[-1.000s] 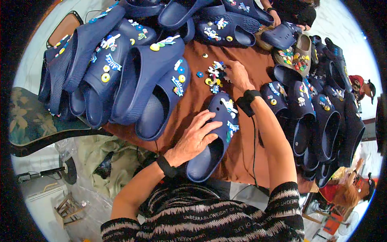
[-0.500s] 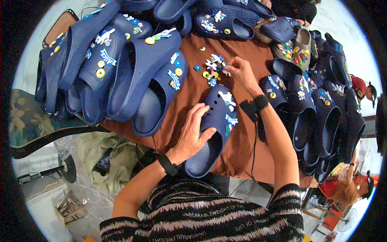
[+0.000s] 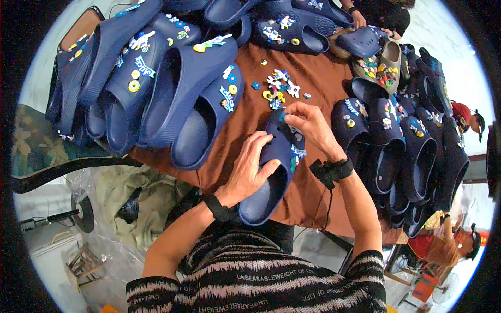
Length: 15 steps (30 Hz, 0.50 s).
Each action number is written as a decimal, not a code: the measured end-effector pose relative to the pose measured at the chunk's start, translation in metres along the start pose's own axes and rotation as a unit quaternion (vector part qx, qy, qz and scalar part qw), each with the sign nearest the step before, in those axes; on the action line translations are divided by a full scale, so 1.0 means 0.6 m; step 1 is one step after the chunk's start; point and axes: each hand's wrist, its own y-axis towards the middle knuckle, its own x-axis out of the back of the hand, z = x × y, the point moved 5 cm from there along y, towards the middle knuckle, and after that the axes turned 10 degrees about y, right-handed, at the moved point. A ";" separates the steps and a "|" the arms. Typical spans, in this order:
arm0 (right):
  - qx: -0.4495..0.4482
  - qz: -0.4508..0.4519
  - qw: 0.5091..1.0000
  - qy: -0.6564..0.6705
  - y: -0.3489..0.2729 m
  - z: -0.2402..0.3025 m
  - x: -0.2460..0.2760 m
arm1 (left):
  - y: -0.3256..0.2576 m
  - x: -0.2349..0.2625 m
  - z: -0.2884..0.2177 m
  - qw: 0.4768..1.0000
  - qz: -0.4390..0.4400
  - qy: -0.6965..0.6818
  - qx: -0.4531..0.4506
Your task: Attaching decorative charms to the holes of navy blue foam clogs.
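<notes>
A navy clog [image 3: 259, 202] lies in front of me, its toe pointing away. My left hand [image 3: 244, 169] grips its left side, with the thumb over the opening and fingers on the holed upper. Charms, one a blue-and-white banner [image 3: 297, 155], sit on the clog's right side. Over the toe, my right hand [image 3: 312, 129] pinches a small blue shoe charm [image 3: 282, 117] between thumb and fingers. That hand partly hides the upper. Just beyond the toe is a loose pile of charms [image 3: 282, 86], white, yellow and blue.
Decorated navy clogs [image 3: 201, 133] are heaped at the left, and more clogs [image 3: 389, 156] stand in rows at the right. A brown cloth [image 3: 318, 73] covers the table. At the far side a co-worker's hand [image 3: 358, 20] is by another navy clog [image 3: 360, 41].
My right hand has come back from the charm pile to the clog's toe, now with a blue charm in its pinch. My left hand keeps its hold.
</notes>
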 end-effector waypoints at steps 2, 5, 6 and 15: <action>0.044 0.031 0.995 -0.082 -0.004 0.015 -0.011 | -0.001 0.003 0.000 1.000 -0.020 -0.020 0.001; 0.029 0.047 0.995 -0.084 -0.003 0.012 -0.012 | 0.001 0.003 0.001 1.000 -0.014 -0.019 0.005; 0.029 0.047 0.995 -0.084 -0.002 0.011 -0.010 | 0.002 0.002 0.002 1.000 -0.014 -0.019 0.004; -0.015 0.057 0.998 0.037 -0.010 -0.007 0.005 | 0.001 -0.001 0.004 1.000 -0.005 0.005 -0.001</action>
